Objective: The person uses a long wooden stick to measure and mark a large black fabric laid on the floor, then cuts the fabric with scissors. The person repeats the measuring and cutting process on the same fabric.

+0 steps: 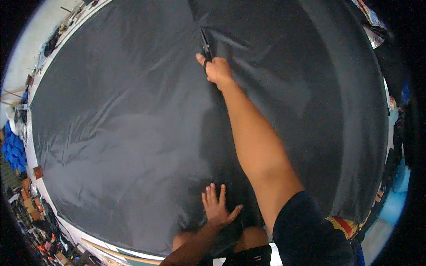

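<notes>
A wide sheet of dark grey fabric (133, 146) covers most of the work surface. Stretched far forward, my right hand (218, 70) grips a pair of scissors (205, 44) by the black handles. The blades point away from me and meet the fabric, where creases spread out from their tips. Whether the blades are apart is too small to tell. Close to my body, my left hand (216, 209) lies flat on the fabric with its fingers spread. My knees show beside it at the near edge.
A pale table edge (49, 201) curves around the left side of the fabric. Beyond it lie a blue cloth bundle (14, 148) and a clutter of small items (37, 221). A red and yellow piece (344, 225) sits at the near right edge.
</notes>
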Demonstrator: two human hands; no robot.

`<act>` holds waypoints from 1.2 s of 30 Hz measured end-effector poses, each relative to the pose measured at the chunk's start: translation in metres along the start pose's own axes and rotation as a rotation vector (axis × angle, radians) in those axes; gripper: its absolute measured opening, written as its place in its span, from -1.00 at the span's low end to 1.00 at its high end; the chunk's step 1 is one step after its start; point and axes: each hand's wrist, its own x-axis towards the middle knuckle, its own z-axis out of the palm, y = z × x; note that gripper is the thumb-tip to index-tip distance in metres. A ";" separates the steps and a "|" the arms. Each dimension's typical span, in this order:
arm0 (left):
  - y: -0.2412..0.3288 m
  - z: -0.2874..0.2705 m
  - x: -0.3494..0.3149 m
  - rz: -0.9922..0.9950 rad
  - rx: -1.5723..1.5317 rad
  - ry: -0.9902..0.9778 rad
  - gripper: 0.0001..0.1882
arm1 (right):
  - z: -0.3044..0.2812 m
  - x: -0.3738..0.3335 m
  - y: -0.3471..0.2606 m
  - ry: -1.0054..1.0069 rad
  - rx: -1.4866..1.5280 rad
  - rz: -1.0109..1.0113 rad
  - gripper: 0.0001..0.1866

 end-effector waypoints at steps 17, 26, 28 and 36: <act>-0.060 -0.092 0.429 -0.032 0.329 0.433 -0.19 | -0.002 -0.003 0.008 -0.039 0.219 0.025 -0.35; -0.059 -0.103 0.428 -0.055 0.299 0.364 -0.15 | 0.001 0.039 -0.031 -0.006 0.220 0.064 -0.33; -0.053 -0.105 0.429 -0.065 0.290 0.339 -0.15 | 0.002 0.072 -0.047 0.025 0.197 0.056 -0.32; -0.051 -0.112 0.432 -0.113 0.256 0.284 -0.16 | 0.011 0.136 -0.066 0.058 0.226 -0.058 -0.37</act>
